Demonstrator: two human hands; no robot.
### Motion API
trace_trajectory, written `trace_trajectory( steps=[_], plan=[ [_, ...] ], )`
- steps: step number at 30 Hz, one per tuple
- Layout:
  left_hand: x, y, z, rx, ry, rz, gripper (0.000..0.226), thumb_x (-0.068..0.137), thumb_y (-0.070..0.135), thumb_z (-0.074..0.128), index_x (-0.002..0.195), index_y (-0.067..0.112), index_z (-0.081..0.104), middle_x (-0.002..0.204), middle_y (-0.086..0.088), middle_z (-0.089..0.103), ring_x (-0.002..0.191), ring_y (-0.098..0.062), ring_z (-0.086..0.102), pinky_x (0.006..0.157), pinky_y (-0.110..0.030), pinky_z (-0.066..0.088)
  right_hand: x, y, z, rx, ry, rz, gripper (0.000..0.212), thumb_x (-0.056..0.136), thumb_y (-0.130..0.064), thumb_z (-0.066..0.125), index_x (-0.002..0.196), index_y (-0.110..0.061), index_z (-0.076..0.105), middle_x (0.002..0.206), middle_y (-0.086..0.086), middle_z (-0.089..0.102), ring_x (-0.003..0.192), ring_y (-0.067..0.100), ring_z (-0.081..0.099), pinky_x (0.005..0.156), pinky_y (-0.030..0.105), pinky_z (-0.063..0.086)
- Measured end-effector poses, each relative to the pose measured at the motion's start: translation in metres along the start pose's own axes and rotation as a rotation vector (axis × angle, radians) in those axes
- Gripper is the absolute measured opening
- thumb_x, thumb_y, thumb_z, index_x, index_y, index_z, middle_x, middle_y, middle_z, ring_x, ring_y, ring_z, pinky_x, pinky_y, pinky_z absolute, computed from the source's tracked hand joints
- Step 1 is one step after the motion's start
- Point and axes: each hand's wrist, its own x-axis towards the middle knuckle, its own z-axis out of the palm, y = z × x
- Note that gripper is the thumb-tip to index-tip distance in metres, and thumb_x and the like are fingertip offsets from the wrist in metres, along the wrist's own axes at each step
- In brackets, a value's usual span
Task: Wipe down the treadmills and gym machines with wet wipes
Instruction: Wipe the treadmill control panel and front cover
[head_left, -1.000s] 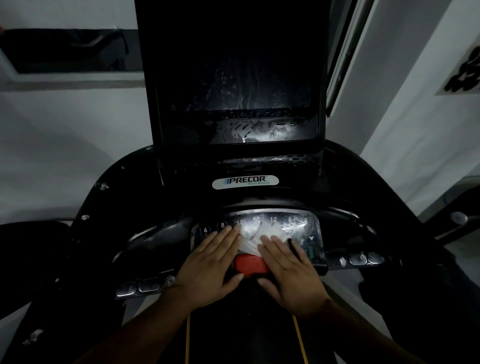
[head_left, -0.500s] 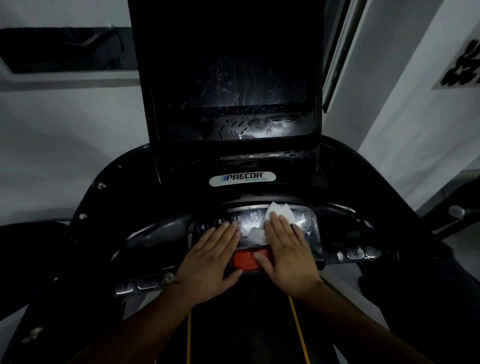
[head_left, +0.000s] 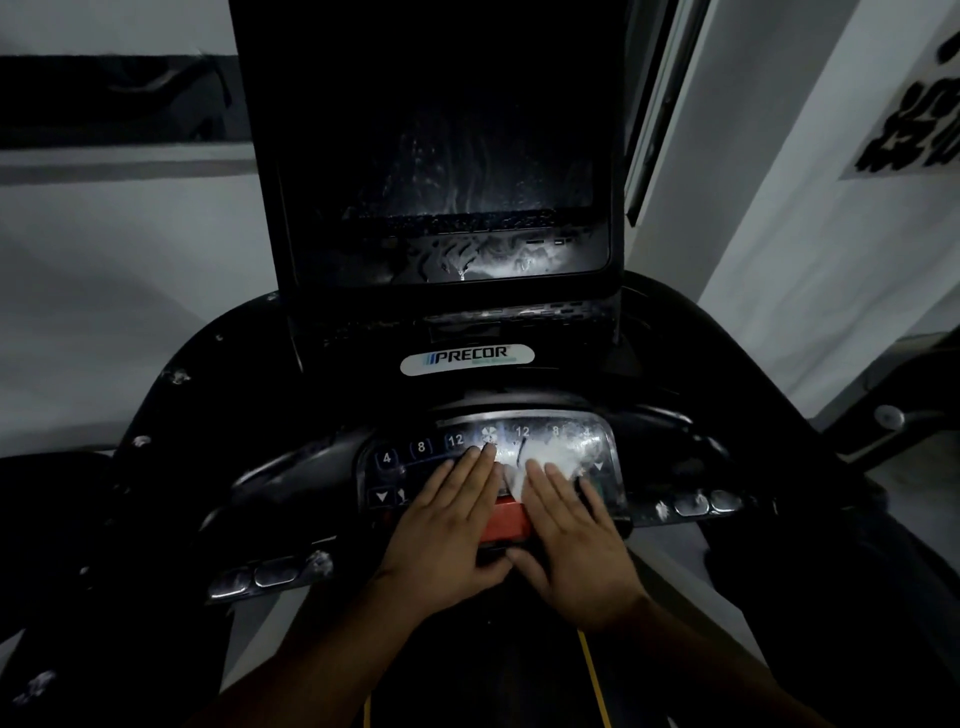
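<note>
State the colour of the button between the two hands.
Red. The button shows best in the head view, the only view here.

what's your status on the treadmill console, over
Both hands flat: left hand on the control panel, right hand pressing the wet wipe. Red button between them. Nothing blocking.

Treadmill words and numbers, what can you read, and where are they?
"PRECOR": oval badge below the screen.
"4", "8", "12", "12", "8": number buttons on the control panel.
Small print under "PRECOR": too blurred.
Black marks on the wall sign: unreadable.
</note>
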Motion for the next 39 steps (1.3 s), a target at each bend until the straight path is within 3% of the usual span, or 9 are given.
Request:
trace_trajectory(
  steps=[2, 7, 11, 15, 18, 23, 27, 31, 39],
  plan=[
    [-0.001, 0.002, 0.002, 0.013, -0.007, -0.012, 0.1, 0.082, 0.071, 0.049, 0.155, 0.004, 0.036, 0.166, -0.014, 0.024, 0.154, -0.026, 0.022, 0.12, -0.044, 0.019, -0.015, 0.022, 0.002, -0.051, 0.032, 0.005, 0.076, 0.102, -0.066, 0.023, 0.154, -0.013, 0.039, 0.168, 0.003, 0.018, 0.155, 0.019, 0.017, 0.12, 0.048, 0.015],
    [0.007, 0.01, 0.0, 0.012, -0.011, -0.022, 0.098, 0.082, 0.07, 0.046, 0.154, 0.003, 0.038, 0.166, -0.014, 0.024, 0.155, -0.026, 0.021, 0.12, -0.044, 0.019, 0.006, 0.018, -0.008, 0.041, 0.055, 0.157, 0.079, 0.103, -0.067, 0.016, 0.161, -0.014, 0.019, 0.169, 0.004, 0.01, 0.156, 0.019, 0.007, 0.122, 0.048, 0.009],
    [0.009, 0.019, 0.003, -0.004, -0.001, 0.006, 0.097, 0.082, 0.068, 0.047, 0.155, 0.005, 0.036, 0.166, -0.013, 0.024, 0.154, -0.025, 0.023, 0.12, -0.044, 0.02, -0.038, 0.028, 0.018, -0.053, 0.036, 0.067, 0.076, 0.102, -0.064, 0.022, 0.157, -0.012, 0.031, 0.168, 0.006, 0.015, 0.154, 0.023, 0.02, 0.12, 0.048, 0.015],
    [0.012, 0.035, 0.008, -0.007, -0.014, 0.048, 0.096, 0.081, 0.066, 0.049, 0.156, 0.007, 0.036, 0.166, -0.011, 0.024, 0.154, -0.024, 0.023, 0.121, -0.043, 0.018, -0.038, 0.038, 0.016, -0.021, 0.093, 0.204, 0.074, 0.103, -0.062, 0.021, 0.159, -0.013, 0.024, 0.167, 0.006, 0.019, 0.154, 0.023, 0.02, 0.119, 0.049, 0.016],
    [0.019, 0.047, 0.009, -0.011, -0.019, 0.059, 0.092, 0.079, 0.064, 0.049, 0.152, 0.007, 0.044, 0.164, -0.011, 0.03, 0.152, -0.024, 0.027, 0.121, -0.044, 0.018, -0.034, 0.025, 0.019, 0.049, 0.104, 0.189, 0.07, 0.103, -0.052, 0.031, 0.16, -0.012, 0.023, 0.169, 0.006, 0.015, 0.155, 0.023, 0.015, 0.12, 0.048, 0.015],
    [0.027, 0.061, 0.013, 0.008, -0.036, 0.061, 0.093, 0.079, 0.063, 0.045, 0.151, 0.005, 0.043, 0.164, -0.014, 0.029, 0.153, -0.027, 0.026, 0.12, -0.049, 0.019, -0.058, 0.047, 0.02, -0.011, 0.122, 0.121, 0.069, 0.093, -0.034, 0.038, 0.158, -0.012, 0.029, 0.166, 0.006, 0.023, 0.151, 0.023, 0.029, 0.116, 0.048, 0.02],
    [0.033, 0.075, 0.016, -0.001, -0.038, 0.11, 0.093, 0.076, 0.062, 0.055, 0.151, 0.007, 0.046, 0.164, -0.013, 0.028, 0.152, -0.025, 0.027, 0.121, -0.045, 0.017, -0.044, 0.046, 0.014, 0.128, 0.127, 0.3, 0.075, 0.088, -0.032, 0.042, 0.158, -0.012, 0.026, 0.165, 0.008, 0.025, 0.152, 0.021, 0.025, 0.118, 0.046, 0.017],
    [0.041, 0.088, 0.017, -0.011, -0.047, 0.124, 0.094, 0.074, 0.061, 0.06, 0.151, 0.008, 0.046, 0.164, -0.013, 0.029, 0.153, -0.025, 0.027, 0.121, -0.047, 0.017, -0.063, 0.059, 0.022, 0.077, 0.099, 0.238, 0.072, 0.093, -0.036, 0.042, 0.158, -0.012, 0.023, 0.166, 0.008, 0.022, 0.154, 0.019, 0.02, 0.121, 0.045, 0.013],
    [0.056, 0.108, 0.023, -0.032, -0.057, 0.159, 0.096, 0.074, 0.059, 0.061, 0.153, 0.008, 0.043, 0.164, -0.012, 0.03, 0.152, -0.024, 0.027, 0.121, -0.046, 0.017, -0.061, 0.087, 0.021, 0.194, 0.139, 0.207, 0.059, 0.097, -0.034, 0.043, 0.148, -0.005, 0.043, 0.162, 0.012, 0.032, 0.151, 0.025, 0.027, 0.122, 0.04, 0.015]
  ],
)
